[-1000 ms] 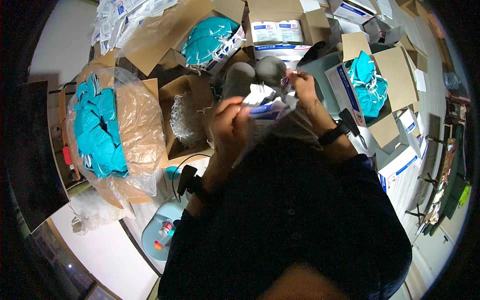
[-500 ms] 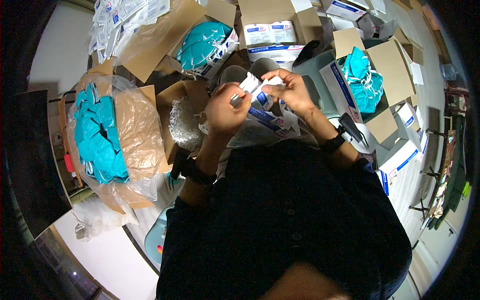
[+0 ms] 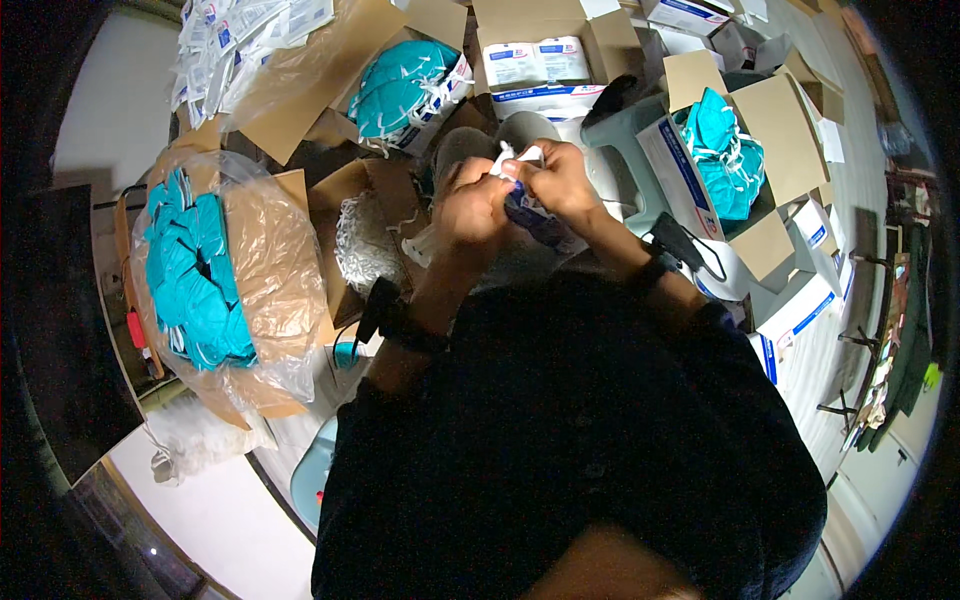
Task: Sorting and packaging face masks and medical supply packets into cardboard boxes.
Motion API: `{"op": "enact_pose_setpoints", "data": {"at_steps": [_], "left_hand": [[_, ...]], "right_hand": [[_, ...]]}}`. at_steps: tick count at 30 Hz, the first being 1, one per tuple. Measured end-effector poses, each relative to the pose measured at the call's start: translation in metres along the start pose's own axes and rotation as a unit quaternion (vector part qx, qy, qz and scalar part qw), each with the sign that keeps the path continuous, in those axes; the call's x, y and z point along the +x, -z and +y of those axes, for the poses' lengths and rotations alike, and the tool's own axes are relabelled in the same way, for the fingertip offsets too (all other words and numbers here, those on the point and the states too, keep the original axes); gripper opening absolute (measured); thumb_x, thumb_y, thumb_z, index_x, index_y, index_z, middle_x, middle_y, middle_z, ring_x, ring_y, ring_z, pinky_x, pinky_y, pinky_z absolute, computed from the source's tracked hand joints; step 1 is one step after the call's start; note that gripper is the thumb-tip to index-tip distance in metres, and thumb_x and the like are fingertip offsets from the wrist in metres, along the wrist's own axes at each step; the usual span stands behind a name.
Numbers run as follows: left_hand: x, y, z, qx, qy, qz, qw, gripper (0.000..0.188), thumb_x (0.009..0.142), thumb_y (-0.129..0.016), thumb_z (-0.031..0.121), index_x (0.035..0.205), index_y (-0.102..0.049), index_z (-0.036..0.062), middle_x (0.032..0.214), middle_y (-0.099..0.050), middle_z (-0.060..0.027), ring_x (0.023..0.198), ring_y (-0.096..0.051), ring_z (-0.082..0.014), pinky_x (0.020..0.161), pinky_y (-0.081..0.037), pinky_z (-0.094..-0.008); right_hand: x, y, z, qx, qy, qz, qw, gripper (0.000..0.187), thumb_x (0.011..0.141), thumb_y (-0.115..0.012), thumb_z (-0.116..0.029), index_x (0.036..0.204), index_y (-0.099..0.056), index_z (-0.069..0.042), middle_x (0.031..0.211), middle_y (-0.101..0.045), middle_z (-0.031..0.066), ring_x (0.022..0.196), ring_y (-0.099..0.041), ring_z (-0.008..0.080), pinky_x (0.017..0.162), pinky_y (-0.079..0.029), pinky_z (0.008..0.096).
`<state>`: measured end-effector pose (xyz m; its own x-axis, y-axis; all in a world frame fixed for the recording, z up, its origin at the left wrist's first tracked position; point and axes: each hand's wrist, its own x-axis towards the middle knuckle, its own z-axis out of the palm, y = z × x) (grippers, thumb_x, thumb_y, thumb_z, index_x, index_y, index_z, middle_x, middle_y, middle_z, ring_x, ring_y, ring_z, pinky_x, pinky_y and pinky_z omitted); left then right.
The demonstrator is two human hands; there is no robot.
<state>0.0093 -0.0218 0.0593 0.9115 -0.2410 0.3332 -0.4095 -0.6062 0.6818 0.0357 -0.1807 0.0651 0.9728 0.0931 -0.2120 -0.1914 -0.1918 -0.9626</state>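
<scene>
Both my hands meet in front of my lap and grip a white-and-blue printed packet point(image 3: 540, 220). My left hand point(image 3: 470, 207) has its fingers curled against the packet's upper left end. With thumb and bent fingers pressed together, my right hand point(image 3: 566, 184) pinches the upper right side. White edges poke up between the hands, while the dark blue printed part hangs below and is smeared by motion. Whatever is inside the packet is hidden.
Teal face masks fill a plastic-lined carton point(image 3: 285, 255) at left, a box point(image 3: 440, 110) ahead and another box point(image 3: 690, 190) at right. White packs point(image 3: 537, 62) sit in the far box. White straps point(image 3: 366, 240) lie in a carton by my left forearm.
My hands have drawn closer together, and my right hand has closed further around the packet. Its printed part is now more bunched and blurred.
</scene>
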Motion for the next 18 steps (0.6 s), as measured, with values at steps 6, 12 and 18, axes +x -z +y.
{"op": "enact_pose_setpoints", "data": {"at_steps": [6,12,18], "left_hand": [[-0.019,0.013,0.012,-0.081,0.017,0.006,0.997,0.01,0.083,-0.057,0.009,0.084,-0.065,0.0034,0.091,-0.061,-0.0142,0.078,-0.059,-0.0285,0.067,-0.047,-0.0357],[-0.032,0.05,0.053,-0.083,0.029,0.109,0.99,0.011,0.082,-0.062,0.01,0.082,-0.065,-0.0002,0.089,-0.061,-0.0134,0.076,-0.06,-0.0241,0.065,-0.046,-0.0314],[-0.016,0.056,0.047,-0.091,0.103,0.056,0.989,0.016,0.083,-0.061,0.013,0.082,-0.064,-0.0031,0.088,-0.063,-0.0145,0.075,-0.061,-0.0251,0.067,-0.047,-0.0337]], "right_hand": [[0.023,0.005,0.03,-0.055,-0.032,0.122,0.99,0.025,0.077,-0.076,-0.022,0.083,-0.069,0.001,0.066,-0.063,0.0034,0.058,-0.052,0.0081,0.053,-0.043,0.0269],[0.019,0.037,0.061,-0.017,-0.146,0.129,0.981,0.019,0.081,-0.072,-0.018,0.08,-0.068,0.001,0.063,-0.062,0.0022,0.054,-0.05,0.0074,0.049,-0.04,0.0256],[0.012,0.035,0.039,0.144,0.027,0.081,0.986,0.014,0.086,-0.068,-0.017,0.084,-0.065,-0.003,0.066,-0.059,-0.0026,0.054,-0.049,0.0057,0.05,-0.04,0.0225]]}}
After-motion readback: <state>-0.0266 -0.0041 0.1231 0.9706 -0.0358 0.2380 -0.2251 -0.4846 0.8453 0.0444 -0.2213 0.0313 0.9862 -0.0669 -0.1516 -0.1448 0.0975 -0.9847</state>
